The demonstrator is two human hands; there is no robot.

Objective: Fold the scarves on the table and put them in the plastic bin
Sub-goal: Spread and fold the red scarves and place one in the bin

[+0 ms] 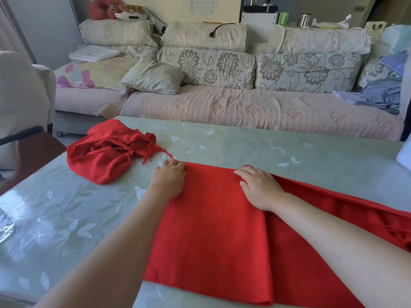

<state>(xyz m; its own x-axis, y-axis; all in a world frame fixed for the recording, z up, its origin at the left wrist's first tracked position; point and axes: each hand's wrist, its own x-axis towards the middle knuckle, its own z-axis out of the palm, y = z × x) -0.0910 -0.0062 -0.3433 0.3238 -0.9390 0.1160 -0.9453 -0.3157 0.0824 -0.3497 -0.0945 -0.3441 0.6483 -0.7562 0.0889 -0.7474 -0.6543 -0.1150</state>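
Fabric of one red scarf point(211, 230) lies flat by the near edge of the tabletop point(66, 218), a little right of the middle. One layer is laid over another, so it forms a smooth rectangle with a straight left side. The rest of this scarf runs off toward the right edge, with some wrinkles there. The cloth looks matte, thin and without pattern.

Both hands lie on the far border of the folded part. The left hand point(170, 177) presses its far left corner, the fingers nearly straight and close together on the cloth. The right hand point(260, 187) presses more to the right, the fingers straight and a little spread, grasping nothing.

I judge that the first fold of this scarf is made, and that more folds are needed before it is compact. Farther, toward the far left corner of the tabletop, a second red scarf point(104, 152) lies in a crumpled heap with thin tassels sticking out, not yet folded.

The tabletop is glossy pale green with white leaf shapes. I cannot identify any plastic bin, so by my judgement nothing is put away yet. Behind the table stands a sofa point(222, 103) with quilted cover and floral cushions.
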